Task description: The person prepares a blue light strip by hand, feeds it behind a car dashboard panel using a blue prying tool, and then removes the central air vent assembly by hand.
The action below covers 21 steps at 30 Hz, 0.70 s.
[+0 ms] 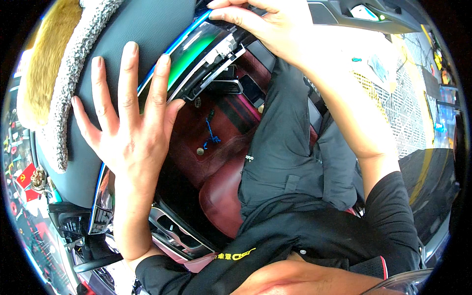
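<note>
A long glossy trim panel (pixel 191 51) with a green sheen and a blue edge runs along the front of the dark grey dashboard (pixel 142 29). My left hand (pixel 129 113) lies spread over the dashboard and the panel, its fingers apart and its thumb by the panel's lower edge. At the panel's far end my right hand (pixel 268 24) is closed, with thumb and fingers pinching its edge. White and metallic brackets (pixel 226 46) show along the panel's underside. Where the panel meets the dashboard behind my left hand is hidden.
A grey-and-white fluffy strip (pixel 73 73) and brown plush (pixel 49 59) lie on the dashboard. Below are a dark red floor mat (pixel 189 125) with a blue cord (pixel 212 132), my legs (pixel 275 132), and a centre console (pixel 179 233). The open door (pixel 324 12) is at upper right.
</note>
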Each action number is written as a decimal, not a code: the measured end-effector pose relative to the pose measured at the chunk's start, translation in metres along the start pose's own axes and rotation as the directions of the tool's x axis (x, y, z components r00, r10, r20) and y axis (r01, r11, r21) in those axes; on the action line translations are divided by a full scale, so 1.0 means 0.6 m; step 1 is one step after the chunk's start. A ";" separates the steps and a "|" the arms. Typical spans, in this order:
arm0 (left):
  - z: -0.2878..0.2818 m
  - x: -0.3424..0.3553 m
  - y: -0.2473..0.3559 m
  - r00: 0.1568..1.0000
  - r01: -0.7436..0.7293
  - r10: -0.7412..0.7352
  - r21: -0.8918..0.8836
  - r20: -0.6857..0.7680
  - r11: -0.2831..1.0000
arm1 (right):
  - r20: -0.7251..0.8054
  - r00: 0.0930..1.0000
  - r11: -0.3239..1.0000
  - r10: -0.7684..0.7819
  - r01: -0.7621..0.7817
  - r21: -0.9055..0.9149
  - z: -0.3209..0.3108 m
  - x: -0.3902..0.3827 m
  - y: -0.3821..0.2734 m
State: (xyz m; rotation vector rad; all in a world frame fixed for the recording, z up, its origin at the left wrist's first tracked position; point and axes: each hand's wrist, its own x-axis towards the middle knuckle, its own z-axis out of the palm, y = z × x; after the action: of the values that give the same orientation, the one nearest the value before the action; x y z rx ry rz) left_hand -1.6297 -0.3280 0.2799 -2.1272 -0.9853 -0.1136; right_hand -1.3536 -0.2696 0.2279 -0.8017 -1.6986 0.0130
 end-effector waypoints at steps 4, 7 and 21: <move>0.002 0.012 0.004 1.000 -0.003 0.003 -0.025 -0.005 1.000 | 0.026 0.999 0.999 -0.028 0.029 -0.036 -0.001 -0.001 0.000; -0.002 0.025 0.009 1.000 -0.016 0.016 -0.043 0.000 0.999 | 0.031 0.999 0.999 -0.032 0.032 -0.002 -0.001 0.001 0.003; -0.010 0.053 0.034 0.999 0.035 -0.035 -0.096 0.006 0.995 | -0.112 0.984 0.990 0.138 -0.133 0.049 -0.014 -0.040 -0.003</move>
State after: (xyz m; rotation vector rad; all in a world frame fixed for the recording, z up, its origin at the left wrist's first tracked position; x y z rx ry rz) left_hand -1.5920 -0.3208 0.2833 -2.1988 -1.0390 -0.1772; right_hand -1.3458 -0.2866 0.2103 -0.8693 -1.5281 0.0933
